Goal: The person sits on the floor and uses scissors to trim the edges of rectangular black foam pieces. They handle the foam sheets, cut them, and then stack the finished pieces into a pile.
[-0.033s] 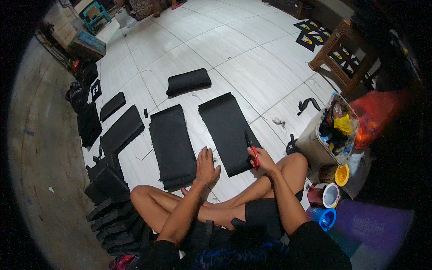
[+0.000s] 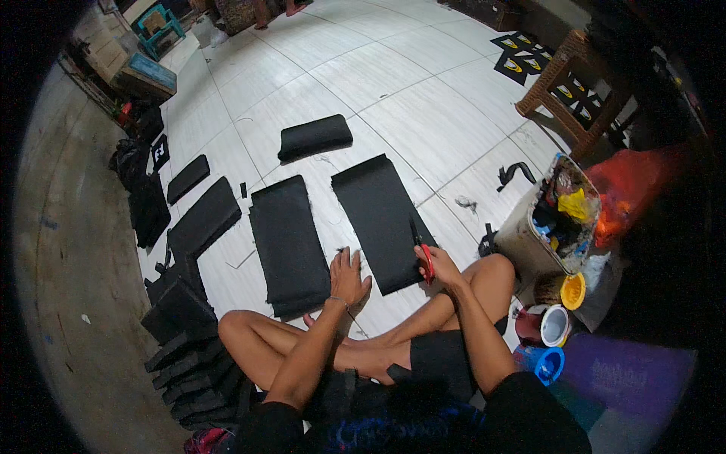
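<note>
Head view: scissors (image 2: 429,265) point forward, long axis slanting slightly left.

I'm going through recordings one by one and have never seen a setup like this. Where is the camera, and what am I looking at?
There is no machine: the two bare hands belong to a person sitting cross-legged, who wears the camera on their head. Its fisheye lens looks down, bending straight edges; picture left is the person's left.

The right hand holds red-handled scissors, their dark blades over a black panel. The left hand, holding nothing that I can see, is palm down between that panel and another black piece.

More black pieces lie on the white tiled floor, with a waste bin to the right.
</note>
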A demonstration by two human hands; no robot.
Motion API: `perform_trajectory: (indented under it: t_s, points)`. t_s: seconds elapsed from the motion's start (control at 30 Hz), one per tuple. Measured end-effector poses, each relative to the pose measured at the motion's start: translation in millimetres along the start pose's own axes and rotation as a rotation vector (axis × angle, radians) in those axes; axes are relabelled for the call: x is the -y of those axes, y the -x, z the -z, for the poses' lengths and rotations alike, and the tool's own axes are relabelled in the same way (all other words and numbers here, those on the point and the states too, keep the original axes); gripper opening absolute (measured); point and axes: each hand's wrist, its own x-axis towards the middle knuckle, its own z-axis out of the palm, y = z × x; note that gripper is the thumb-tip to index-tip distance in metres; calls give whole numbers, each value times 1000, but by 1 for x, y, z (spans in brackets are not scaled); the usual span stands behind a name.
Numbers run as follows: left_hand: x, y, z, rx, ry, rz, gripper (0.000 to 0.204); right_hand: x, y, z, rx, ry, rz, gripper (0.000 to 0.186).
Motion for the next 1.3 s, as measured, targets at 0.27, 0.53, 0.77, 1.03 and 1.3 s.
perform_trajectory:
  t_s: [0.27, 0.53, 0.77, 1.03, 1.3]
  points:
    - [-22, 76, 0, 207, -157, -23, 38, -2, 7, -10, -47, 91, 5, 45]
    - [10, 81, -34, 292, 171, 171, 13, -34, -14, -2, -101, 72, 120, 57]
    - [-220, -47, 146, 85, 840, -189, 8, -29, -18, -4, -55, 148, 180, 72]
    - [-306, -173, 196, 42, 650, -663, 37, 3, 5, -18, 55, 44, 97, 53]
    - [-25, -74, 80, -132, 591, 379, 39, 8, 3, 3, -379, 241, 335, 29]
